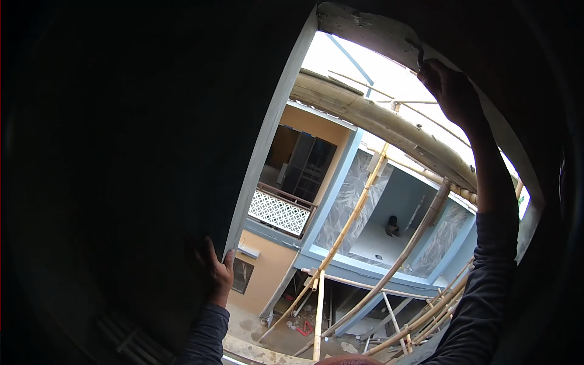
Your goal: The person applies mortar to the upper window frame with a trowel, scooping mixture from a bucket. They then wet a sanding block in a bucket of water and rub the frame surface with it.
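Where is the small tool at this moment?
Upper right of the head view: the tool is in the person's right hand, up at the top edge of the wall opening.

Dark interior, glaring daylight outside, curved edge distortion

head view | faces out and down, tilted | window opening [258, 157] near, building [272, 281] beyond

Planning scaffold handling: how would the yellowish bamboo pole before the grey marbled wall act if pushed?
The bamboo pole looks long and slender, so probably stiff with some spring. Likely light for its length, as bamboo is usually hollow. Its round shape suggests it might roll if laid loose.
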A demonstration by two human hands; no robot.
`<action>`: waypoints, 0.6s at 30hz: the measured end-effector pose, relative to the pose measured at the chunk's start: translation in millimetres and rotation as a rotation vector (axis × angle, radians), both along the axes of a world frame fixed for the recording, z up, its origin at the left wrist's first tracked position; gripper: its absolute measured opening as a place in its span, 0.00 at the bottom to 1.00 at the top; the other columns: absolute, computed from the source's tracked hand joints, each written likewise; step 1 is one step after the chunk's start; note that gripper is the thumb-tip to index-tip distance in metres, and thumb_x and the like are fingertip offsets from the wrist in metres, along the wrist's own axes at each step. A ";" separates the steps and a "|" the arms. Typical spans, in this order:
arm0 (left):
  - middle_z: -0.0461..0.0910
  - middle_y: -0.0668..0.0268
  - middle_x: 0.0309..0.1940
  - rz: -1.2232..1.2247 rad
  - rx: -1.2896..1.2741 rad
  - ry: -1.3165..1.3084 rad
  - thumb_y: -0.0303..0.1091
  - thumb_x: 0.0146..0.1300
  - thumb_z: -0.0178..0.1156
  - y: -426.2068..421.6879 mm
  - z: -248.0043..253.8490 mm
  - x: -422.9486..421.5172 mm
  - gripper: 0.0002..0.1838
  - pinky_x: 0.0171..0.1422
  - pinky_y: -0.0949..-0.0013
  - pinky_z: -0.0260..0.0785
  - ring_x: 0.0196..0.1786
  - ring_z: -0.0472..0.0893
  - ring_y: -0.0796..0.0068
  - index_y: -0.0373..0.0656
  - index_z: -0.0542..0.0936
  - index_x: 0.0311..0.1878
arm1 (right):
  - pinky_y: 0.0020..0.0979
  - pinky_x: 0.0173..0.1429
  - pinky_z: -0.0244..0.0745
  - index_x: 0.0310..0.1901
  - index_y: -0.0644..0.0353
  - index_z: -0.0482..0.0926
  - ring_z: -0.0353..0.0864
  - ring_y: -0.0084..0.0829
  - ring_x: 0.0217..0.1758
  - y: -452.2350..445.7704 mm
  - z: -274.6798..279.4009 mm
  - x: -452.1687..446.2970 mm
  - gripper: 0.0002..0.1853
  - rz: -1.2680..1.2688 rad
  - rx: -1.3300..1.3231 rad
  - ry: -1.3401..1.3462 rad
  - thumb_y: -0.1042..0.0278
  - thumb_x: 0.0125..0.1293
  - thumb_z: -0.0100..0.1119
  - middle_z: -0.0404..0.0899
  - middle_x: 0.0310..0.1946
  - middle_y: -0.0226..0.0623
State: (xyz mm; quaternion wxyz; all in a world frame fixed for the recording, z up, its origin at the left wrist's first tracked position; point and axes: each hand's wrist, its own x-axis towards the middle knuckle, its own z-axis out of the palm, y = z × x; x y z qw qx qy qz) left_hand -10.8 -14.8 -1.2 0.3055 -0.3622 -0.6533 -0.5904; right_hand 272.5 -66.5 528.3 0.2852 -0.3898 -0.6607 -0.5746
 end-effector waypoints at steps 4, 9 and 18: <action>0.54 0.34 0.68 0.024 -0.038 -0.014 0.54 0.61 0.61 1.1 -0.2 0.5 0.41 0.73 0.42 0.48 0.70 0.54 0.32 0.40 0.61 0.71 | 0.38 0.42 0.80 0.50 0.56 0.77 0.85 0.38 0.37 9.1 -20.5 17.7 0.18 0.237 0.098 -0.063 0.51 0.71 0.50 0.84 0.34 0.42; 0.54 0.34 0.68 0.014 -0.036 -0.023 0.54 0.61 0.61 1.4 -2.1 1.9 0.41 0.73 0.43 0.49 0.70 0.55 0.32 0.39 0.61 0.71 | 0.38 0.36 0.79 0.49 0.54 0.77 0.85 0.39 0.31 22.5 -11.7 -5.5 0.16 0.291 0.171 -0.168 0.51 0.71 0.51 0.83 0.29 0.41; 0.52 0.33 0.68 -0.013 -0.008 -0.019 0.55 0.60 0.61 4.1 -5.4 -0.8 0.40 0.72 0.37 0.47 0.70 0.53 0.31 0.43 0.63 0.70 | 0.34 0.28 0.75 0.45 0.55 0.78 0.82 0.35 0.23 50.4 15.5 -39.9 0.16 0.338 0.202 -0.227 0.51 0.70 0.53 0.81 0.24 0.38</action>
